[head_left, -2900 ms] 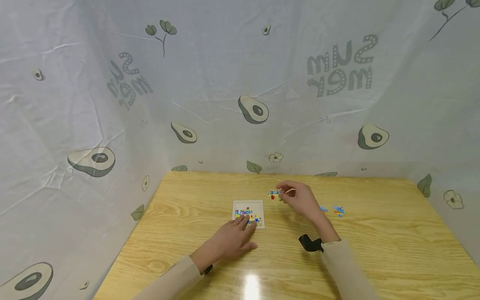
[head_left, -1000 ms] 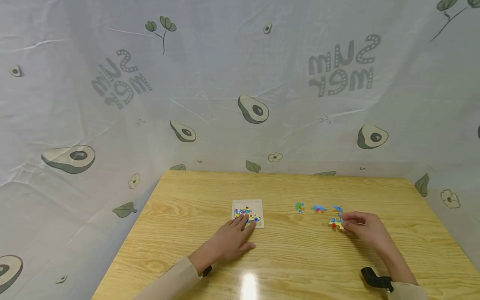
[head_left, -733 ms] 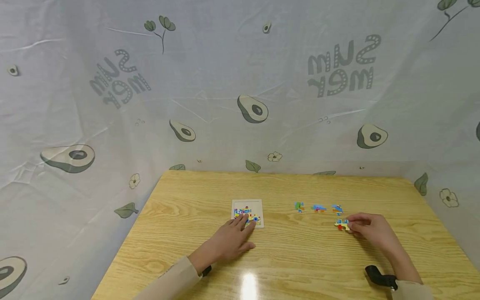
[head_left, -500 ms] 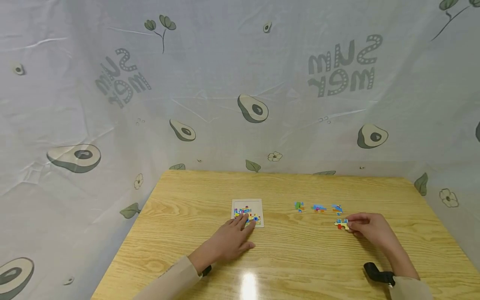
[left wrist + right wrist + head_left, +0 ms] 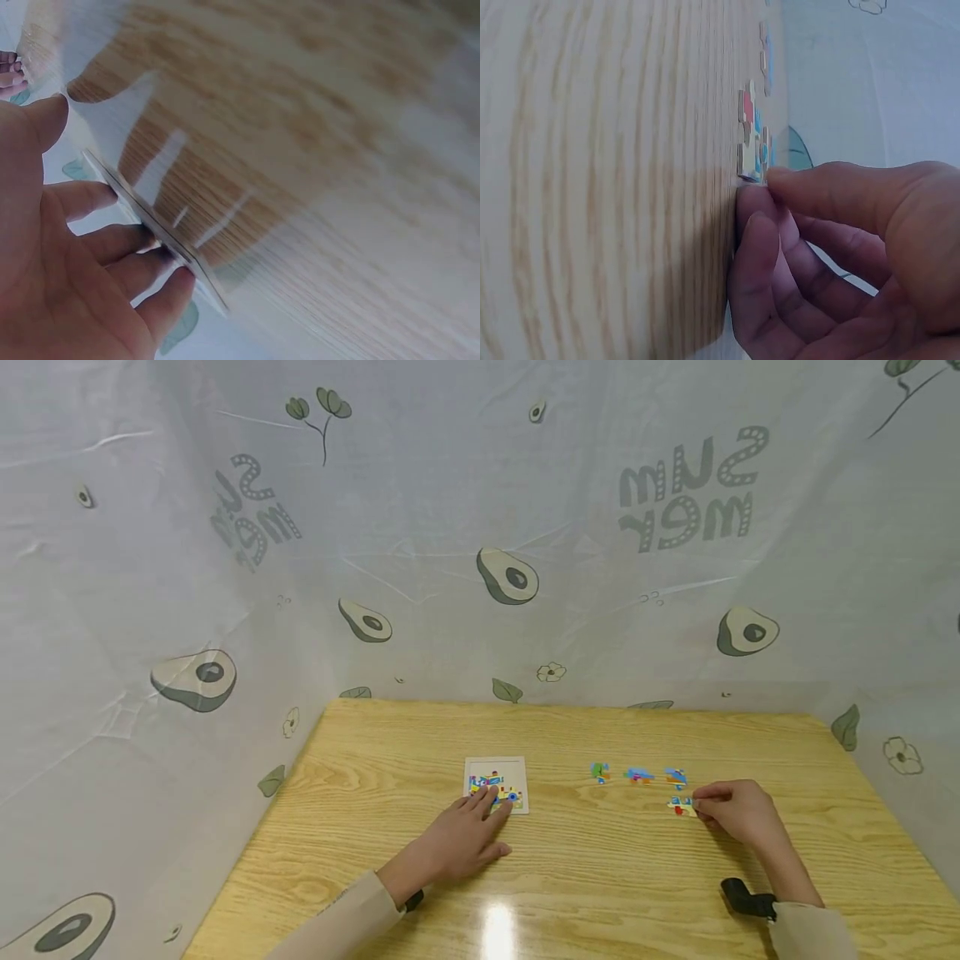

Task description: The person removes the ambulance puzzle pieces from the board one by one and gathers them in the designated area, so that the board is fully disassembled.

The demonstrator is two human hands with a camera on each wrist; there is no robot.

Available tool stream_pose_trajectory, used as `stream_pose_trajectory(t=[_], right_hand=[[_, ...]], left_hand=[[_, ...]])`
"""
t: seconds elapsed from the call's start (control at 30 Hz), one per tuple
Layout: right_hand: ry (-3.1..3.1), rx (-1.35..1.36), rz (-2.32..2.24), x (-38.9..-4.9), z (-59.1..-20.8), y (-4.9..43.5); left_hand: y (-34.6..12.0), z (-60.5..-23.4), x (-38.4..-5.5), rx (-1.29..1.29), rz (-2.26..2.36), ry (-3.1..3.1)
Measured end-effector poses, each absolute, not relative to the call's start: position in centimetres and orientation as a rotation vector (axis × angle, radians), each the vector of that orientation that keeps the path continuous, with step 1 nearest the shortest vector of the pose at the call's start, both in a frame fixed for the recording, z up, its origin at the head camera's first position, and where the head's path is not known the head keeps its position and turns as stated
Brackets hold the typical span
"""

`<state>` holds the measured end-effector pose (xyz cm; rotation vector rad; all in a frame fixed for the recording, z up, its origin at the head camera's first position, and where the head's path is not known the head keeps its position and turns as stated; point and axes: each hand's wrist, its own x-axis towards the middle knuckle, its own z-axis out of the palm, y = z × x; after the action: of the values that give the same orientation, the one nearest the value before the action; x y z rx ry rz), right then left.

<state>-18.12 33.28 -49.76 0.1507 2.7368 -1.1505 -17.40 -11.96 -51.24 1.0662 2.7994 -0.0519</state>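
My left hand point(image 5: 465, 842) lies over the lower part of a square, pale-framed puzzle board point(image 5: 495, 763), fingers extended and touching it. Pieces with a colourful vehicle picture show in the board beyond the fingertips. In the left wrist view, the fingertips of the left hand point(image 5: 82, 262) rest along the thin board point(image 5: 154, 225). On the right, my right hand point(image 5: 738, 814) pinches the right end of a yellow, red and blue puzzle piece point(image 5: 681, 807) between thumb and fingers. The right wrist view has this piece point(image 5: 747, 135) lying flat, low at the table surface.
Behind the pinched piece lie a green and orange puzzle piece point(image 5: 599, 772), a blue and pink one point(image 5: 639, 775) and a blue and orange one point(image 5: 676, 777) in a row. Printed curtains enclose the wooden table point(image 5: 585, 877) at the back and sides.
My right hand has carried the puzzle piece from near the board to the right, in front of the row, and lowered it. The left hand has stayed on the board.
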Motion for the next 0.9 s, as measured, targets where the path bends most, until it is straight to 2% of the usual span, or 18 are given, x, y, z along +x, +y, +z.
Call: stream_pose_trajectory(t=[0.9], right_hand=[[2.768,0.18,-1.084,-18.33,-49.77,32.85]], left_hand=[[-11.96,-51.09,-17.27,1.044,-0.033,2.789]])
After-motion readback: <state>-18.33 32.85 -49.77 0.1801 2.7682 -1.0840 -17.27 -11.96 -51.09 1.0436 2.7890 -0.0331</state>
